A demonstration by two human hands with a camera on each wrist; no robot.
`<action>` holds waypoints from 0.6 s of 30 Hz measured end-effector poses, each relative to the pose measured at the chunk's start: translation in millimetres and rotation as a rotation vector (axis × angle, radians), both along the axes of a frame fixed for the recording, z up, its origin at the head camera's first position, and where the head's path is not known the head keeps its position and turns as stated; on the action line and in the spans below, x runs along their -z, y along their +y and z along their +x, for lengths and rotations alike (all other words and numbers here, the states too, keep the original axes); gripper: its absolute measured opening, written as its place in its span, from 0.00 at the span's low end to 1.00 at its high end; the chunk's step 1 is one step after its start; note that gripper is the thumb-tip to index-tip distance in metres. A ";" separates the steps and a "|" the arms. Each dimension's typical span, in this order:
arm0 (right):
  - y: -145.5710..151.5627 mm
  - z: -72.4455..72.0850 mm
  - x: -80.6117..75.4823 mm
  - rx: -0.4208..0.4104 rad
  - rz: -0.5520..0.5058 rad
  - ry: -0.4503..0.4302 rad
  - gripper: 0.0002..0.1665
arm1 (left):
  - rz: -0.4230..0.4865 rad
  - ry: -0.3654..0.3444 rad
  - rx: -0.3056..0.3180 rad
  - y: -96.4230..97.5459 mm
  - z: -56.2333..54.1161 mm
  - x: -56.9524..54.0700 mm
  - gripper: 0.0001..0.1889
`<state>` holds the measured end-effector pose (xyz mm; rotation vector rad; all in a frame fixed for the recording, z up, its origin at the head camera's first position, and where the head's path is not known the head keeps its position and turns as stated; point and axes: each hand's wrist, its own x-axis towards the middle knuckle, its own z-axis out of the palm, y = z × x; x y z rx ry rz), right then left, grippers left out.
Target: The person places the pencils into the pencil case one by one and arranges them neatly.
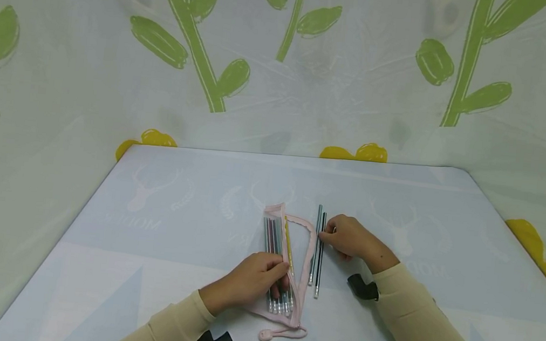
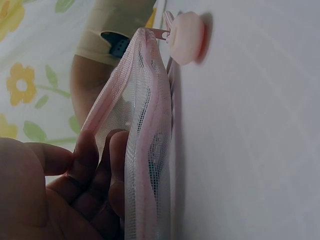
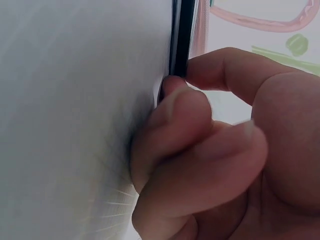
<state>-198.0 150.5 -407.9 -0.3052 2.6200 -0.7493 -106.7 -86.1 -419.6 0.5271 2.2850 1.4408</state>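
A pink-edged mesh pencil pouch point(image 1: 312, 244) lies on the table with its opening facing right. Several pencils point(image 1: 272, 235) are inside, a yellow pencil point(image 1: 289, 242) among them. My left hand point(image 1: 256, 277) grips the pouch's edge, lifting the mesh with thumb and fingers in the left wrist view. Right of the pouch, two pencils lie side by side, a teal one point(image 1: 315, 250) and a dark one point(image 1: 319, 272). My right hand point(image 1: 350, 237) pinches the dark pencil at its middle between thumb and forefinger; the other fingers curl beside it.
A round pink zip pull point(image 1: 265, 335) hangs from the pouch's near corner and rests on the table. The pale printed tabletop point(image 1: 151, 225) runs back to a leaf-patterned curtain point(image 1: 357, 102). Black wrist mounts point(image 1: 362, 286) sit under both sleeves.
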 end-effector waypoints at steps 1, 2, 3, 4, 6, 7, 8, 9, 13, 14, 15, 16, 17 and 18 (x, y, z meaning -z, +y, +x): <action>-0.1 0.1 0.5 -0.002 -0.001 0.007 0.16 | 0.001 -0.001 0.000 -0.1 -0.1 0.0 0.19; -0.2 0.3 0.6 -0.001 0.000 0.011 0.16 | 0.001 -0.002 0.001 -0.2 -0.2 0.1 0.18; -0.4 0.5 0.8 0.000 0.000 0.018 0.16 | 0.002 -0.004 0.002 -0.4 -0.3 0.1 0.18; -0.7 0.7 1.0 -0.001 0.002 0.024 0.16 | 0.002 -0.006 0.002 -0.6 -0.3 0.1 0.18; -1.3 0.9 0.8 -0.003 0.008 0.037 0.16 | 0.002 -0.009 0.001 -1.1 -0.3 0.4 0.18; -1.7 1.0 0.7 -0.001 0.013 0.041 0.16 | 0.004 -0.011 0.001 -1.3 -0.3 0.4 0.18; -2.1 1.2 0.4 0.001 0.018 0.044 0.16 | 0.005 -0.013 0.001 -1.4 -0.3 0.6 0.18; -2.4 1.6 0.1 0.002 0.021 0.048 0.16 | 0.009 -0.015 0.002 -1.7 -0.1 0.7 0.18; -3.0 3.2 -1.0 0.005 0.032 0.052 0.16 | 0.020 -0.018 0.003 -1.5 -0.1 0.8 0.18; -3.0 3.3 -1.2 0.005 0.034 0.052 0.16 | 0.021 -0.018 0.003 -1.4 0.0 0.5 0.18; -2.8 3.4 -1.4 0.005 0.035 0.052 0.16 | 0.021 -0.017 0.003 -1.4 0.0 0.2 0.18; -2.6 3.5 -1.5 0.003 0.037 0.052 0.15 | 0.020 -0.017 0.004 -1.2 -0.1 -0.2 0.18; -2.6 3.5 -1.6 0.003 0.037 0.051 0.15 | 0.020 -0.017 0.005 -1.1 -0.1 -0.5 0.18; -2.5 3.3 -1.6 0.003 0.038 0.050 0.15 | 0.018 -0.018 0.005 -0.8 -0.3 -0.8 0.18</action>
